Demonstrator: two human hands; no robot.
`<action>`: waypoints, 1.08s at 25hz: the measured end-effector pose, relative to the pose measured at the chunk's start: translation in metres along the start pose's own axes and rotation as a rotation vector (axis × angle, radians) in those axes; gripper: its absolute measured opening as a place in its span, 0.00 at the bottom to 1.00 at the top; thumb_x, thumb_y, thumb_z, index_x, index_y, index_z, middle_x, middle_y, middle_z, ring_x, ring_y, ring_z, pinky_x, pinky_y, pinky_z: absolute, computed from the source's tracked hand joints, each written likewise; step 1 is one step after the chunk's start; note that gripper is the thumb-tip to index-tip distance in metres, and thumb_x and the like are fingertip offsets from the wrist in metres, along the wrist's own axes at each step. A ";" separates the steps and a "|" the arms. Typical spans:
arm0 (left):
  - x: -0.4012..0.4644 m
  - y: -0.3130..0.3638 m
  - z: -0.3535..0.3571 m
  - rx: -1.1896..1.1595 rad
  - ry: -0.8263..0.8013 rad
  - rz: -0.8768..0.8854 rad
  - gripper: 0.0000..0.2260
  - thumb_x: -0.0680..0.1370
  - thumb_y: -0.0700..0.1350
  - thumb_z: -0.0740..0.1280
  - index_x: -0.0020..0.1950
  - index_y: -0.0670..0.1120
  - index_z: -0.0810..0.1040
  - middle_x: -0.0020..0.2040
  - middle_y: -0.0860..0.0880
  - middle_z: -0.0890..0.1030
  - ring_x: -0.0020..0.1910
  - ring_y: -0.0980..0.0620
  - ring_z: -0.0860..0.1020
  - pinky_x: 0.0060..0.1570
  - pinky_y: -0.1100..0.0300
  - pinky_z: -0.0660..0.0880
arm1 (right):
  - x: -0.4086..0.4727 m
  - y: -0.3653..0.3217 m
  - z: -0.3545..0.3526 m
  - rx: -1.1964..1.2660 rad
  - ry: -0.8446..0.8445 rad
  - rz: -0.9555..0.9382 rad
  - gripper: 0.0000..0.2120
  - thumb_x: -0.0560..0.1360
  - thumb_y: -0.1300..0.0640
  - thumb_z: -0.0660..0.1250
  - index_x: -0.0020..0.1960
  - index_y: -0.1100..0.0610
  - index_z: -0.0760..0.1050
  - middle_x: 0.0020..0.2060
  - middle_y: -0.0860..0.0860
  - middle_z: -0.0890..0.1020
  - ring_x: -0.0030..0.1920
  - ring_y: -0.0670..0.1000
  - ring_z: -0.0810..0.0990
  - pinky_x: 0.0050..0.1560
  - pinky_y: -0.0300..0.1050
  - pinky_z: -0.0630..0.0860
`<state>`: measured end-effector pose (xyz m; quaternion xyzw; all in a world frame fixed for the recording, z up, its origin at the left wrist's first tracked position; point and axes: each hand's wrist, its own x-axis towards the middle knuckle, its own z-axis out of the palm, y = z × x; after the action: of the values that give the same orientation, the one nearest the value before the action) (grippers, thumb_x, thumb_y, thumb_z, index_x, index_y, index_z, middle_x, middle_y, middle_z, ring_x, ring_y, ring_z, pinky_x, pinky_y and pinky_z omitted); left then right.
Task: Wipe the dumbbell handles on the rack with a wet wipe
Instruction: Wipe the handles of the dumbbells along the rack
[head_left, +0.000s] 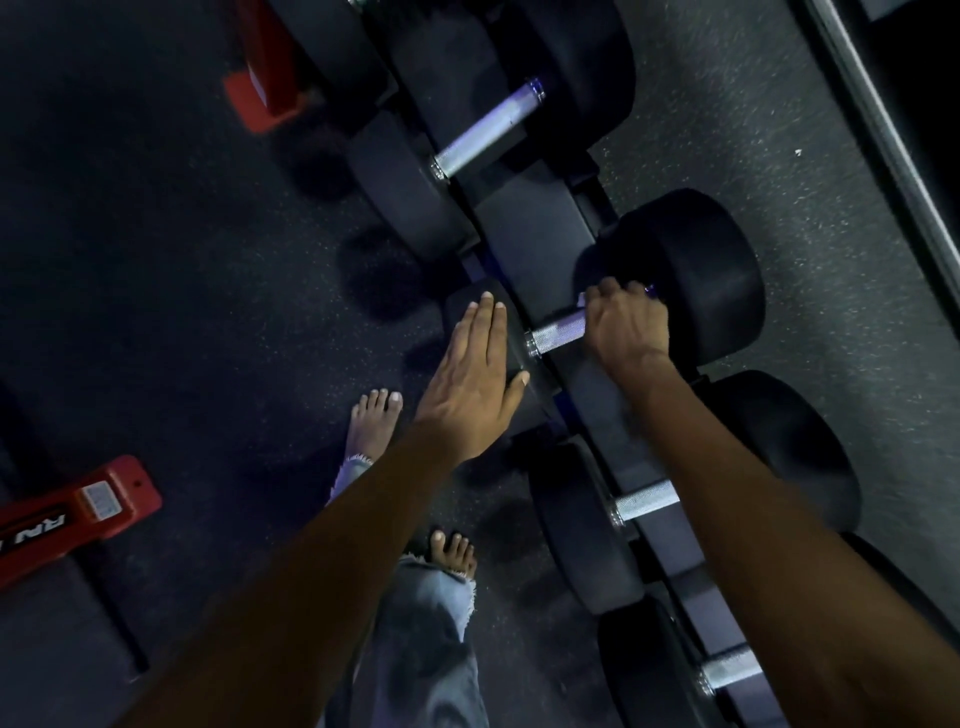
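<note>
Dumbbell handle (558, 328) knurled bright metal; heads (711, 265) matt black rubber; floor (208, 270) speckled, rough.

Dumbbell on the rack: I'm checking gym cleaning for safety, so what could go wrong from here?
1. The left hand only rests flat on the dumbbell head, so a hard wipe might roll the weight.
2. Bare feet stand just below the rack; a dislodged dumbbell could land on them.
3. The right hand covers only part of the handle, so the bare end may get missed.
</note>
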<state>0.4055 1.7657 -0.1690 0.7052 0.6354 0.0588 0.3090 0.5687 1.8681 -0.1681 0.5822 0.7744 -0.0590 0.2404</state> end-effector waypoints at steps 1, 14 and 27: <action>0.000 0.000 0.000 0.000 0.000 0.000 0.31 0.82 0.52 0.54 0.76 0.36 0.44 0.77 0.39 0.44 0.77 0.44 0.43 0.75 0.53 0.47 | 0.003 0.004 -0.002 0.013 -0.004 0.039 0.17 0.82 0.57 0.48 0.62 0.60 0.72 0.59 0.57 0.75 0.57 0.60 0.76 0.41 0.48 0.68; 0.002 -0.001 0.005 0.039 0.059 0.009 0.32 0.79 0.54 0.47 0.75 0.34 0.51 0.76 0.36 0.52 0.76 0.41 0.51 0.74 0.51 0.53 | -0.049 -0.041 0.046 0.348 0.269 -0.032 0.04 0.67 0.64 0.71 0.41 0.58 0.80 0.41 0.52 0.81 0.42 0.57 0.78 0.26 0.41 0.69; 0.001 -0.006 0.003 0.025 0.022 0.028 0.31 0.80 0.52 0.55 0.76 0.35 0.50 0.77 0.37 0.49 0.76 0.42 0.49 0.74 0.50 0.54 | -0.028 -0.013 0.030 0.919 0.419 0.835 0.09 0.76 0.57 0.63 0.52 0.59 0.79 0.46 0.62 0.83 0.48 0.63 0.81 0.47 0.51 0.74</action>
<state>0.4022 1.7657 -0.1750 0.7170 0.6296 0.0628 0.2926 0.5715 1.8282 -0.1839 0.8765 0.4097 -0.1710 -0.1864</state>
